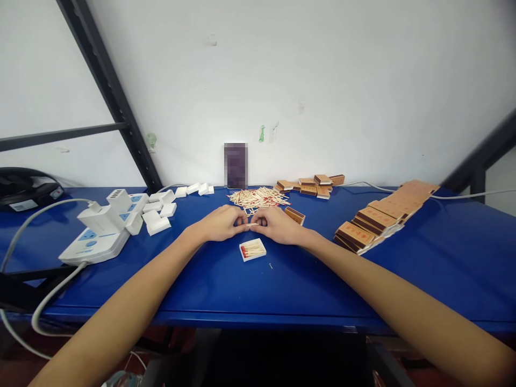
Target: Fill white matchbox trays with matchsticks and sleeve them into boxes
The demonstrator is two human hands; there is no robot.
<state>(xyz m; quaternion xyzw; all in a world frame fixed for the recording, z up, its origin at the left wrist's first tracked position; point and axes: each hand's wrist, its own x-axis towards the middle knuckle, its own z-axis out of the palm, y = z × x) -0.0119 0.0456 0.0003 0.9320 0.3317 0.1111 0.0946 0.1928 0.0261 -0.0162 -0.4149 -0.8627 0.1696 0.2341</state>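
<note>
My left hand (226,222) and my right hand (275,223) meet over the middle of the blue table, fingertips pinched. Between them they hold a few matches (252,224), lying level; how many I cannot tell. Just in front of the hands sits a white matchbox tray (262,255) with red-tipped matches (253,249) in it. Behind the hands spreads a loose heap of matches (262,197). A brown matchbox sleeve (295,215) lies by my right hand, partly covered by it.
White empty trays (157,222) lie at the left, beside a power strip (94,247) with plugs and cables. Brown matchbox sleeves (318,185) are piled at the back. Rows of matchboxes (374,217) stand at the right. A dark blurred panel (236,165) leans on the wall.
</note>
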